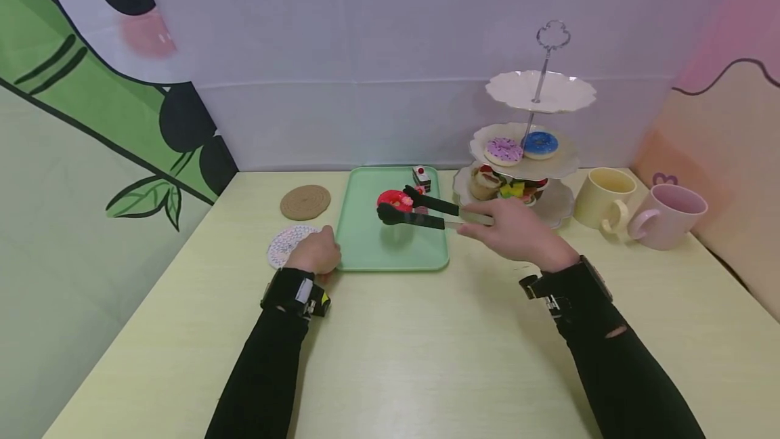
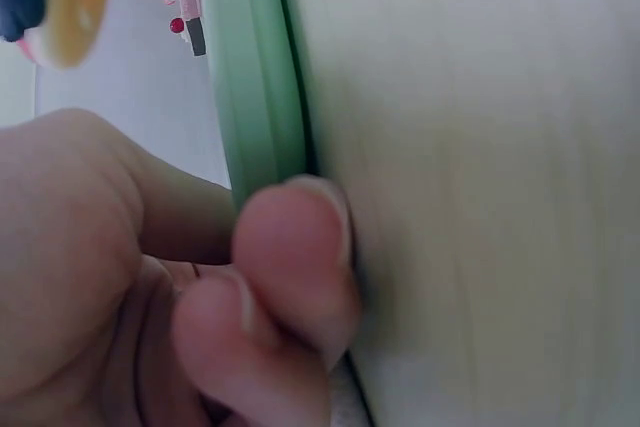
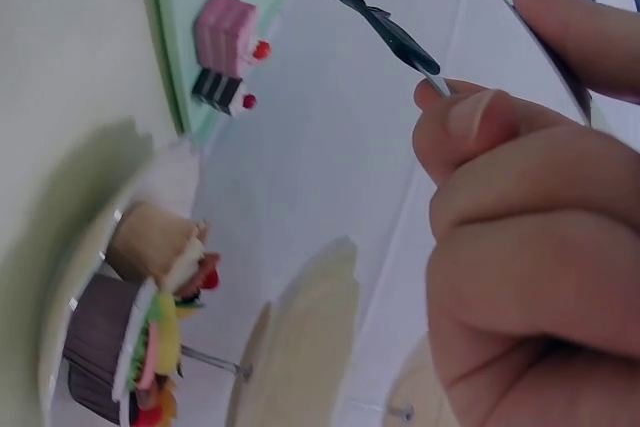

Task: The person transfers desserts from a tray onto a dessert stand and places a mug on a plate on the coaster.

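Observation:
My right hand (image 1: 514, 230) grips a pair of tongs (image 1: 424, 221) with black tips and metal arms. Between the tips is a red-iced donut (image 1: 392, 200), held above a mint green tray (image 1: 359, 242); its pale underside shows in the left wrist view. At the tray's near left corner, my left hand (image 1: 315, 251) pinches the rim, fingertips (image 2: 290, 232) against its outer side. On the tray's far right part stand a dark-and-white cake piece (image 1: 421, 178) and a pink cake piece (image 3: 226, 35), each with red berries. The tongs partly cover the pink one in the head view.
A three-tier stand (image 1: 541, 92) at the back right bears a purple donut (image 1: 504, 150), a blue donut (image 1: 540, 144) and cupcakes (image 1: 485, 183). Right of it are a yellow mug (image 1: 600, 198) and a pink mug (image 1: 670, 215). A woven coaster (image 1: 305, 202) and a patterned coaster (image 1: 286, 244) lie left of the tray.

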`<action>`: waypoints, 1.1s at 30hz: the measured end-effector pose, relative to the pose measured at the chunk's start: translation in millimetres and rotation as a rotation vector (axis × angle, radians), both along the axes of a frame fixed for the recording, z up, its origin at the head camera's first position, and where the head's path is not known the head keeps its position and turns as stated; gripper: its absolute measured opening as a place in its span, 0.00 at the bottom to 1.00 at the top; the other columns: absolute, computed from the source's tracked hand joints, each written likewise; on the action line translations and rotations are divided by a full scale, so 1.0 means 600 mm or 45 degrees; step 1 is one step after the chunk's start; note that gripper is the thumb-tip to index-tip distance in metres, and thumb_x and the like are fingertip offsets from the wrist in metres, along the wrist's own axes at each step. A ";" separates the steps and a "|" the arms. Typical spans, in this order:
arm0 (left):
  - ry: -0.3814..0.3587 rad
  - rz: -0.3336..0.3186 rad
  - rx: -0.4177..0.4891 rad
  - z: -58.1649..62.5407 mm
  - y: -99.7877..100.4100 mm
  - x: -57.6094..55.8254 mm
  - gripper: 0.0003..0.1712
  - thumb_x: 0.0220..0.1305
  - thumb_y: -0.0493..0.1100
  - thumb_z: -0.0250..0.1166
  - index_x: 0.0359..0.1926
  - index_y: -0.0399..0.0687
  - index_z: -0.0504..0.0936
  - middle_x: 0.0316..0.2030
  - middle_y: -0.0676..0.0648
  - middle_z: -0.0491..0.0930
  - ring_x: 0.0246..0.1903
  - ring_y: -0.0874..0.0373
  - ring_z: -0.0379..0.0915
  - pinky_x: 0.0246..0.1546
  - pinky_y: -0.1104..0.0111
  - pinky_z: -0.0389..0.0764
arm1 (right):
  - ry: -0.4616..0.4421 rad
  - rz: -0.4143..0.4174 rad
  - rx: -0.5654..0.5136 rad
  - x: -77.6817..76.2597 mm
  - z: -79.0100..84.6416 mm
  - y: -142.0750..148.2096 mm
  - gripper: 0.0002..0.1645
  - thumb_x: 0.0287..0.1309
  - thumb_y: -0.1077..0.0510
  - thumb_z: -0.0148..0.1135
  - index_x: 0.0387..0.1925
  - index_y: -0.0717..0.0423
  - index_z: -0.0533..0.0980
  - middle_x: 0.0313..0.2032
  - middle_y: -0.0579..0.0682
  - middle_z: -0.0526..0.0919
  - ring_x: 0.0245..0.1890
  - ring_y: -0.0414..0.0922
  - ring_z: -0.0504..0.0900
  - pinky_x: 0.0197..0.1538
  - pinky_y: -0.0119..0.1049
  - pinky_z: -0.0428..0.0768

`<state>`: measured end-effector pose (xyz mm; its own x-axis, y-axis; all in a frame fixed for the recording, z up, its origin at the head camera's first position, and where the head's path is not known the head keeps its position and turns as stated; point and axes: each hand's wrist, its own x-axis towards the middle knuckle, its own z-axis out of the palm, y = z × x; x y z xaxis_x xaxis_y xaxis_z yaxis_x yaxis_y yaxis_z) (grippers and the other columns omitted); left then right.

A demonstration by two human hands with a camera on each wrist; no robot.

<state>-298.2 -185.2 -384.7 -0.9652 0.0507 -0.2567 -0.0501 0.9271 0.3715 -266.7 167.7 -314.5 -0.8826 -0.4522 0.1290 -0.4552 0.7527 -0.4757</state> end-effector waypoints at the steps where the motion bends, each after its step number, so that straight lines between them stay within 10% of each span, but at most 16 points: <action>1: -0.001 0.000 0.002 0.000 0.000 0.000 0.21 0.78 0.41 0.45 0.62 0.28 0.63 0.19 0.42 0.79 0.14 0.53 0.75 0.23 0.65 0.73 | 0.012 -0.009 -0.002 0.003 0.006 0.005 0.31 0.71 0.46 0.61 0.66 0.60 0.74 0.62 0.61 0.79 0.62 0.61 0.77 0.61 0.59 0.73; 19: -0.014 0.002 0.008 0.002 0.002 -0.001 0.21 0.79 0.40 0.45 0.62 0.27 0.61 0.19 0.42 0.79 0.14 0.53 0.76 0.20 0.66 0.72 | 0.040 -0.316 -0.010 0.042 0.082 0.105 0.36 0.70 0.35 0.57 0.68 0.53 0.75 0.52 0.58 0.82 0.44 0.54 0.74 0.37 0.45 0.68; 33: 0.001 0.000 0.008 -0.001 0.005 0.000 0.23 0.78 0.40 0.45 0.64 0.26 0.61 0.19 0.42 0.79 0.15 0.53 0.76 0.21 0.65 0.72 | -0.015 -0.543 0.048 0.055 0.097 0.190 0.49 0.69 0.25 0.45 0.74 0.57 0.64 0.66 0.72 0.70 0.58 0.67 0.71 0.43 0.60 0.69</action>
